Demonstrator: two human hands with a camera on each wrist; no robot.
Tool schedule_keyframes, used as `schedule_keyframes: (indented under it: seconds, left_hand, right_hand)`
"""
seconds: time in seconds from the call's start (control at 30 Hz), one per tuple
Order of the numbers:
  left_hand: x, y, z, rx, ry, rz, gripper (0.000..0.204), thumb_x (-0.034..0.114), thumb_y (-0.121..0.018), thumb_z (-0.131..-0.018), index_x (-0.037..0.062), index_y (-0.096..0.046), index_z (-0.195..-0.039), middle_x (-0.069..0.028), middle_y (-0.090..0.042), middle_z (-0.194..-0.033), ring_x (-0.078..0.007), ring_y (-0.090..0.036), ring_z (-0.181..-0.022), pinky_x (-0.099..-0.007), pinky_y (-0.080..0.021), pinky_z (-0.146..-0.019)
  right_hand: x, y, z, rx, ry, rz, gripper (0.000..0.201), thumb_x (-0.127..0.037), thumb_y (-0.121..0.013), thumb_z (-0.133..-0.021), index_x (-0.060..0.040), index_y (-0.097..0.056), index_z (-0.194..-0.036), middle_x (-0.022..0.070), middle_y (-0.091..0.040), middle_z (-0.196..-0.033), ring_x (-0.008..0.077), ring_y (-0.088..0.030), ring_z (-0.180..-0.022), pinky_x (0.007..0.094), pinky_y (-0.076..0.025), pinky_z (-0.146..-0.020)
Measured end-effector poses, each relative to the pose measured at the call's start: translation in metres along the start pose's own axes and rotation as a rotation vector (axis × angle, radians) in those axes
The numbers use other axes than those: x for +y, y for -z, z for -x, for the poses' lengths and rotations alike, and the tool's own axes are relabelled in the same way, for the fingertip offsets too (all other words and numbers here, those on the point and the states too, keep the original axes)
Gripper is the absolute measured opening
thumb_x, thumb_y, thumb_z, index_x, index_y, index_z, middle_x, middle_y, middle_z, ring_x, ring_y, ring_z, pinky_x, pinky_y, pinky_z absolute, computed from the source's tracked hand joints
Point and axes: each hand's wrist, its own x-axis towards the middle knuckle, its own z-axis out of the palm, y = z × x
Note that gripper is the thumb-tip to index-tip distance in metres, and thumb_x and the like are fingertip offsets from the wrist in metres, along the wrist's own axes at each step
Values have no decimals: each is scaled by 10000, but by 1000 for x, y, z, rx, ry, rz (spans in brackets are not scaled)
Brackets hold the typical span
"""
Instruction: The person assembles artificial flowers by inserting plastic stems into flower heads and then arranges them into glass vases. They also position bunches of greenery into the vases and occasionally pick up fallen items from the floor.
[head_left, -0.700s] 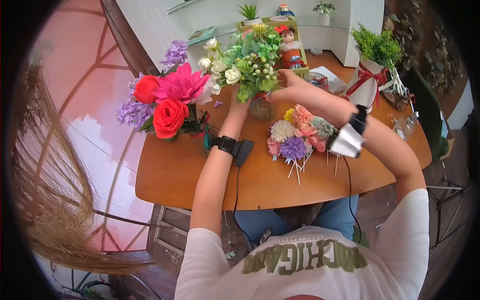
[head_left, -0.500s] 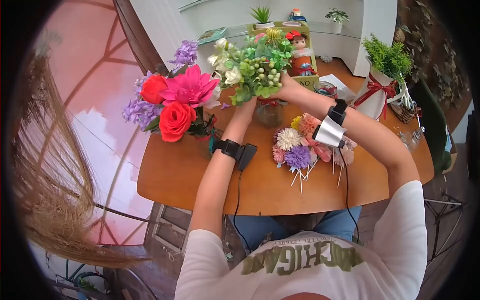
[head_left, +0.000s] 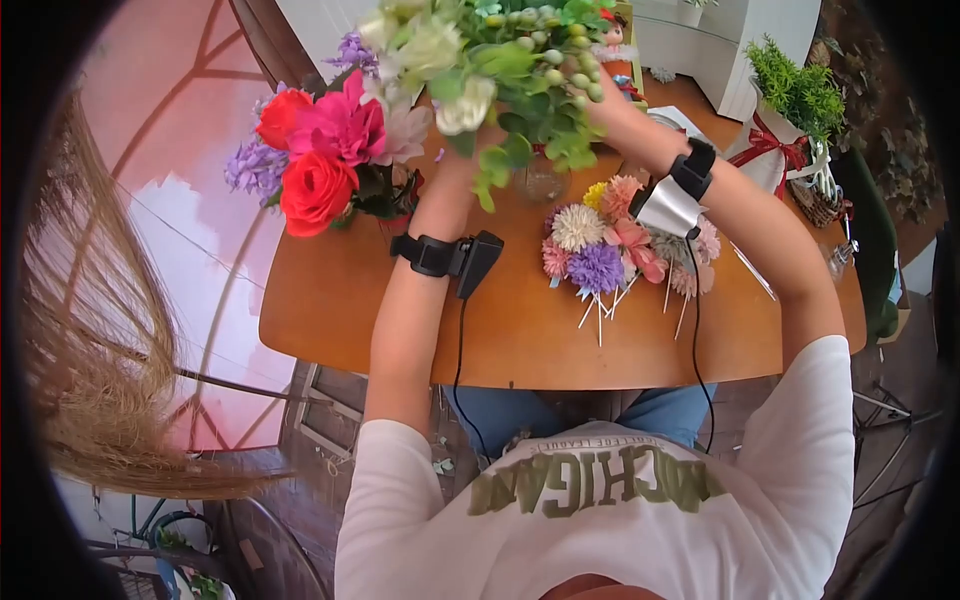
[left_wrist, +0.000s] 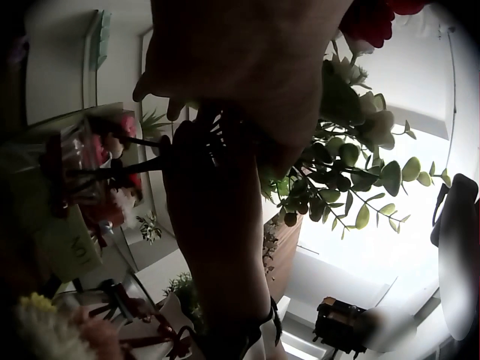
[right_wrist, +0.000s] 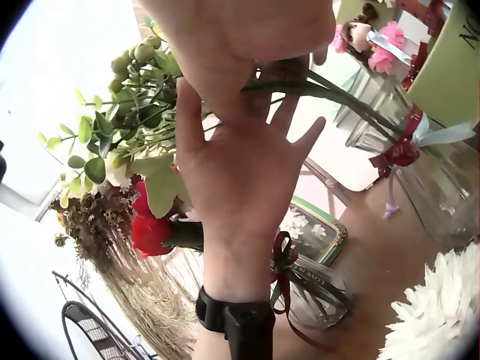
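The green and white bouquet (head_left: 520, 90) is held up high, its leaves covering most of both hands in the head view. In the right wrist view its dark stems (right_wrist: 337, 94) run down into the mouth of a glass jar (right_wrist: 450, 187) with a red ribbon. My left hand (right_wrist: 244, 165) holds the stems just under the leaves, some fingers spread. My right hand (right_wrist: 247, 37) grips them close against the left, its fingertips partly hidden. In the left wrist view my left hand (left_wrist: 247, 67) is dark, with green sprigs (left_wrist: 352, 165) beyond it.
Red, pink and purple flowers (head_left: 320, 180) stand in a second jar at the left. Loose pastel flowers (head_left: 597, 268) on white sticks lie mid-table (head_left: 520, 350). A ribboned white pot (head_left: 765, 150) is at the right, a doll in a green box (head_left: 615, 55) behind. Cables hang from both wrists.
The bouquet has risen toward the camera with both hands on it, uncovering more of the jar. My right hand has closed in from beside the bouquet to its stems. The head view has shifted.
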Motion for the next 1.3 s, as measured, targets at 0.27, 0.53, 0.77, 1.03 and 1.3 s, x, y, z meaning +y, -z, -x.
schedule_keyframes:
  seconds: [0.27,0.53,0.77,1.03,1.3]
  left_hand:
    - [172,-22,25,193,-198,232,607,161,-788,-882,40,-488,-1395,-103,-561,-1361,-225,-542,-1277,-420,-399,-1129]
    - [214,51,117,-409,465,-414,333,328,-782,-896,19,-699,-991,-60,-696,-844,-138,-613,-740,-322,-500,-680]
    - [150,131,175,78,518,-846,562,356,-841,-838,-16,-583,-1171,-152,-692,-1012,-215,-662,-890,-364,-519,-762]
    - [68,137,146,24,421,-375,797,318,-913,-769,-25,-453,-1322,-155,-647,-1264,-231,-617,-1203,-373,-472,-1051]
    - [48,127,120,58,250,-409,465,339,-764,-913,-33,-644,-1165,-152,-721,-1096,-227,-705,-956,-387,-563,-836]
  right_hand:
    - [-94,35,-30,216,-184,61,511,-209,-752,-920,-61,-498,-1338,107,-656,-1074,171,-642,-945,323,-537,-789]
    - [-151,75,-6,-3,-226,-534,394,-191,-760,-906,-61,-519,-1189,19,-604,-819,139,-577,-637,301,-477,-563]
    - [-210,16,93,127,-1036,-185,404,-301,-616,-1044,-84,-459,-1345,-13,-511,-821,39,-399,-557,216,-316,-481]
    - [-223,-17,142,-209,-1122,-82,436,-98,-587,-1051,-38,-363,-1420,43,-577,-925,118,-567,-759,274,-492,-670]
    - [-208,-68,95,-589,-492,119,571,-15,-637,-959,-13,-370,-1463,201,-591,-1326,317,-574,-1281,402,-461,-1055]
